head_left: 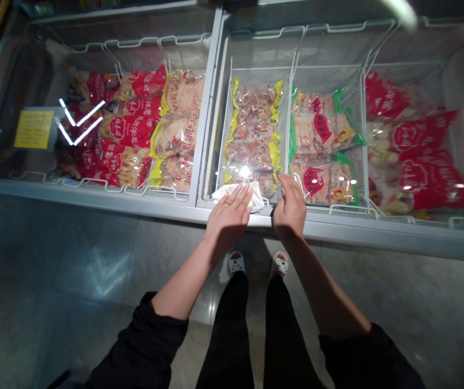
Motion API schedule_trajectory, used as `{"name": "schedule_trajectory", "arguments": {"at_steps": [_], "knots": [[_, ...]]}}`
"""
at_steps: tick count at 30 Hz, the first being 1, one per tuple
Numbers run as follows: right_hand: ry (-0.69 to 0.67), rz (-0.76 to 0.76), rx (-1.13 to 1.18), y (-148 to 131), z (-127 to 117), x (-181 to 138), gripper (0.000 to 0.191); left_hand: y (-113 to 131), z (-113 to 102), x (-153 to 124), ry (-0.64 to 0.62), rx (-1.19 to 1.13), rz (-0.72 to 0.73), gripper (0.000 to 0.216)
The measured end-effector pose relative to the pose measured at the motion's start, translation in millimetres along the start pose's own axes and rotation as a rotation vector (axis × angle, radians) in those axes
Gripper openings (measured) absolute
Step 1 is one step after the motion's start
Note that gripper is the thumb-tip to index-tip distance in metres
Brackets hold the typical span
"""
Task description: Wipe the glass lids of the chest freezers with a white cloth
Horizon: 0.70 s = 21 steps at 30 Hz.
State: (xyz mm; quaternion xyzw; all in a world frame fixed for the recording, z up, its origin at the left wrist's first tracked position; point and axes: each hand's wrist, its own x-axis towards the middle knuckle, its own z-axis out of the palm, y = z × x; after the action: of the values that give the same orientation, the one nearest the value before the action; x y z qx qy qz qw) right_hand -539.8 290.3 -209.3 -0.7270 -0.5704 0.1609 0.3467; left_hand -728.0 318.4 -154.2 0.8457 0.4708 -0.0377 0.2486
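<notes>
A folded white cloth (261,201) lies on the glass lid (256,51) at the front edge of a chest freezer. My left hand (229,212), with a ring on one finger, presses the cloth down with its fingers laid across it. Just to the right, my right hand (291,210) rests at the freezer's front rim (329,229), its fingers together and bent inward. I see no object in it. Beneath the glass by my hands are yellow-edged bags of frozen meat (252,124) and green-edged bags (323,129).
White wire baskets (329,75) divide the freezer. Red bags (426,140) fill the right side, more red bags (130,121) the left. A yellow label (33,129) is at the far left. A metal divider (207,108) separates the sections. My feet in white slippers (237,263) stand on grey tiles (94,270).
</notes>
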Motion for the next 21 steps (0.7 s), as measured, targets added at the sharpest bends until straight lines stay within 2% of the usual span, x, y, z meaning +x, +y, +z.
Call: {"name": "schedule_trajectory", "arguments": {"at_steps": [2, 5, 8, 10, 14, 17, 21], "knots": [[0.056, 0.029, 0.016, -1, 0, 0, 0.071, 7, -2, -8, -0.026, -0.006, 0.024, 0.057], [0.086, 0.049, 0.033, -2, 0, 1, 0.07, 14, -5, 4, -0.107, 0.004, 0.058, 0.059], [0.049, 0.026, 0.06, 0, 0, 1, 0.068, 9, -7, 26, -0.159, 0.003, 0.073, 0.061], [-0.001, 0.007, 0.059, 1, 1, 1, 0.067, 1, -9, 30, -0.143, -0.002, 0.045, 0.062], [-0.107, -0.002, -0.026, -1, 3, 1, 0.07, -7, -13, 5, -0.081, 0.0, -0.072, 0.062], [-0.125, 0.0, -0.081, -5, 4, 0, 0.074, 5, -13, -13, -0.111, -0.003, -0.053, 0.059], [-0.165, -0.018, -0.095, -6, 3, 1, 0.082, 21, -7, 4, -0.166, -0.007, 0.034, 0.059]]}}
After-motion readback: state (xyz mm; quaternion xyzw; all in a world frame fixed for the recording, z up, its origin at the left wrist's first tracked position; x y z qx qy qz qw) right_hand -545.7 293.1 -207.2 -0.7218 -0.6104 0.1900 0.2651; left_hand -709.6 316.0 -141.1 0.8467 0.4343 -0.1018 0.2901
